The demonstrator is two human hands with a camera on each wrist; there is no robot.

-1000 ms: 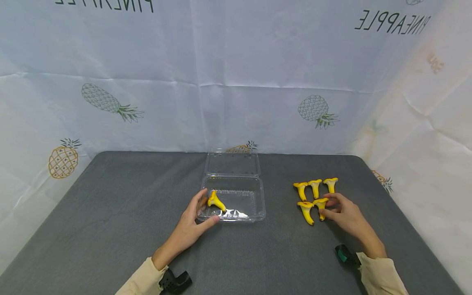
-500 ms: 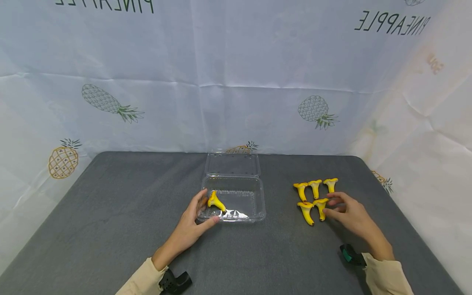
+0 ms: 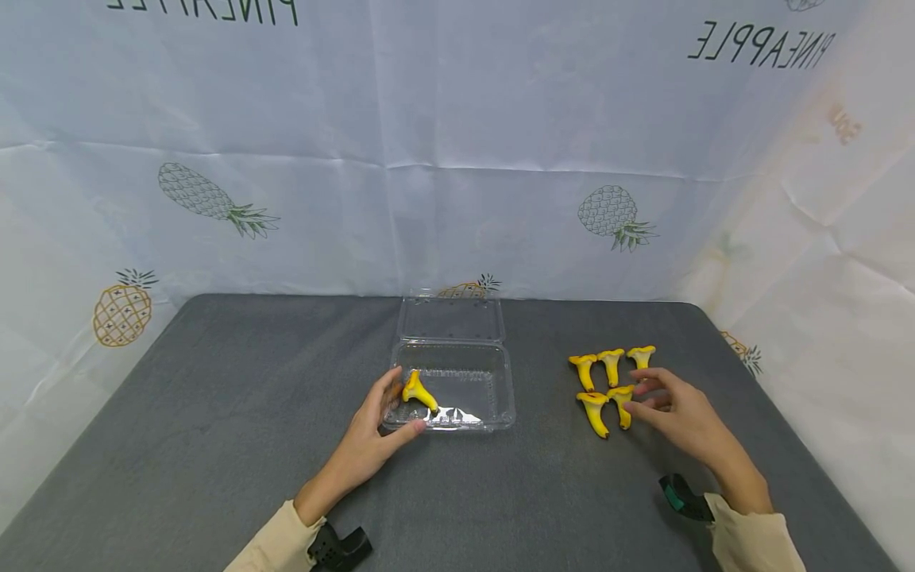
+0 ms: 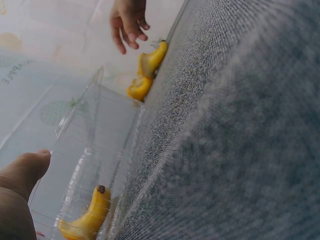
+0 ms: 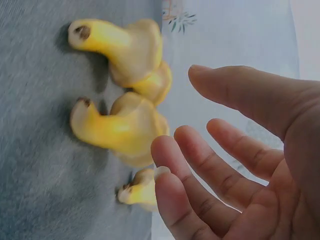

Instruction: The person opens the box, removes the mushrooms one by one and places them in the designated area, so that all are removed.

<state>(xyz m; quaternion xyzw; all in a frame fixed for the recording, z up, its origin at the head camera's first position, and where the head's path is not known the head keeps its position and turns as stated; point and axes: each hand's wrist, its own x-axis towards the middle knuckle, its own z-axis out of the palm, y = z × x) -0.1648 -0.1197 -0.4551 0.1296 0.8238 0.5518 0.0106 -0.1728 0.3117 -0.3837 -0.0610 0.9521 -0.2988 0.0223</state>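
Note:
A clear plastic clamshell box (image 3: 493, 381) lies open at the table's middle, with one yellow toy mushroom (image 3: 418, 391) in its left front part. My left hand (image 3: 400, 405) holds the box's left front corner, thumb on the front rim and fingers along the left side. In the left wrist view the thumb (image 4: 22, 172) rests by the box wall (image 4: 100, 130) above that mushroom (image 4: 87, 220). Several more yellow mushrooms (image 3: 611, 364) stand in a group on the right. My right hand (image 3: 639, 400) hovers open, its fingertips (image 5: 170, 165) close to the front right mushroom (image 3: 622, 403) (image 5: 120, 127), holding nothing.
The grey cloth table (image 3: 214, 397) is backed on three sides by a white sheet printed with pineapples (image 3: 214, 199). The box's lid (image 3: 450, 318) lies flat behind it. Black wrist mounts (image 3: 339, 546) (image 3: 679, 496) sit near the table's front edge.
My right hand has let go of the front right mushroom and drawn back a little towards me. The left hand, box and mushrooms have stayed in place.

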